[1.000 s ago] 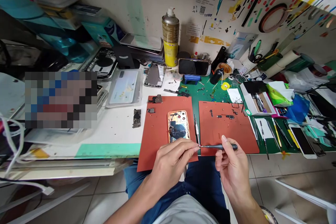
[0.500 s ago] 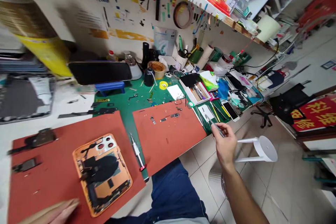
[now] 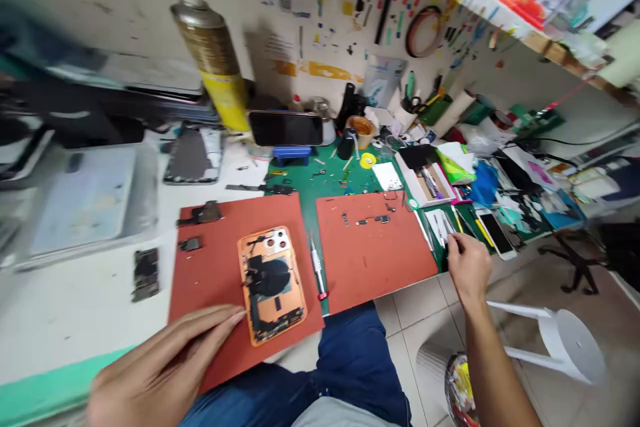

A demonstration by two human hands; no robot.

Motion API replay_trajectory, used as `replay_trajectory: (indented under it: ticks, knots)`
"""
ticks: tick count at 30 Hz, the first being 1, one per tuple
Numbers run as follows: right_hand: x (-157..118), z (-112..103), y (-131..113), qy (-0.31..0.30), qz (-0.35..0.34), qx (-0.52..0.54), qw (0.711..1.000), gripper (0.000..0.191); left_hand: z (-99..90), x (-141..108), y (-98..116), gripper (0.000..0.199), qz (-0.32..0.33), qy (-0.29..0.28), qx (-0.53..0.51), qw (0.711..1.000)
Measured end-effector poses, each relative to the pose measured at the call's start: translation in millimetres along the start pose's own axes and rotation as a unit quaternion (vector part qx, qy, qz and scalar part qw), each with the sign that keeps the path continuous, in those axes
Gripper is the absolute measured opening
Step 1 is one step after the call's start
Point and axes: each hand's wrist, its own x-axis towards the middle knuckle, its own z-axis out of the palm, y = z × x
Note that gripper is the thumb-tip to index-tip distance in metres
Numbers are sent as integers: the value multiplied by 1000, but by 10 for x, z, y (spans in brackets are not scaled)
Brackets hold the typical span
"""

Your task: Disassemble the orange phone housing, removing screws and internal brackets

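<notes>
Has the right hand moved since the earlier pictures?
Yes: the right hand has moved rightward, away from the orange phone housing, and now sits past the right edge of the rust-red rectangular mat.

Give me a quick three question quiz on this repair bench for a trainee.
1. True or false: the orange phone back housing lies on the left red mat.
2. What lies on the white bench just left of that mat? A: a logic board. B: a soldering iron. C: a coffee mug.
3. Which hand is nearest the housing?

Key: 1 true; 2 A; 3 the left hand.
</notes>
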Motion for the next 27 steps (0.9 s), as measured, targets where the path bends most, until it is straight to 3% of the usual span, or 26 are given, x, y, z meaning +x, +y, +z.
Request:
replay_trajectory:
  ticks: [3,7,11,15,18,23,27]
  knots:
    - [-296,-7,-556,-25,-51,39,998,42,-2,54,141,11,9,-1,-48,999]
    - [-858,126,-1435,-225,-175,164,944,25,9,21,186,7,-27,7,-83,996]
    - [-1175,313,-1900,-257,-231,41,937,32,-9,-48,195,6,-55,31,-99,993]
    - [-1234,412,-1969,-245,-253,-48,935,33,6,-85,180,7,-73,29,-109,991]
    - [-1219,373,-1942,-228,-229,-34,946,33,27,-96,167,8,-66,19,-130,989]
    - [-1124,52,-1873,-167,-87,128,974,25,11,-105,189,9,-51,-1,-151,987]
    - [-1027,-289,-1797,-98,28,227,969,32,4,-129,243,11,-50,-10,-161,986]
